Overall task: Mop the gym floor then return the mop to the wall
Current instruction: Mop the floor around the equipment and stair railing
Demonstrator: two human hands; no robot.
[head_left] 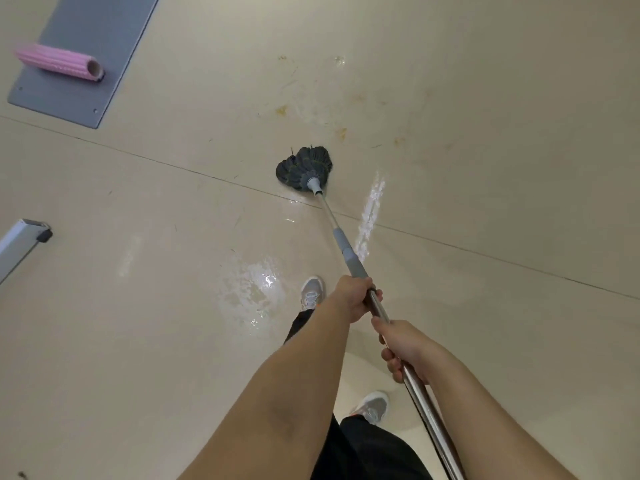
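Observation:
The mop has a dark grey string head (pixel 304 169) pressed on the beige gym floor (pixel 485 188), just past a floor seam. Its metal handle (pixel 343 242) with a grey sleeve slants back toward me. My left hand (pixel 355 299) grips the handle just below the grey sleeve. My right hand (pixel 403 348) grips the shiny steel part a little lower, close behind the left. Yellowish-brown stains (pixel 341 133) lie on the floor beyond the mop head. Wet shiny patches (pixel 256 289) show near my feet.
A grey mat (pixel 104 29) with a pink foam roller (pixel 60 60) lies at the top left. A white metal equipment leg (pixel 20 244) with a black foot reaches in from the left edge. My shoes (pixel 311 292) stand under my arms.

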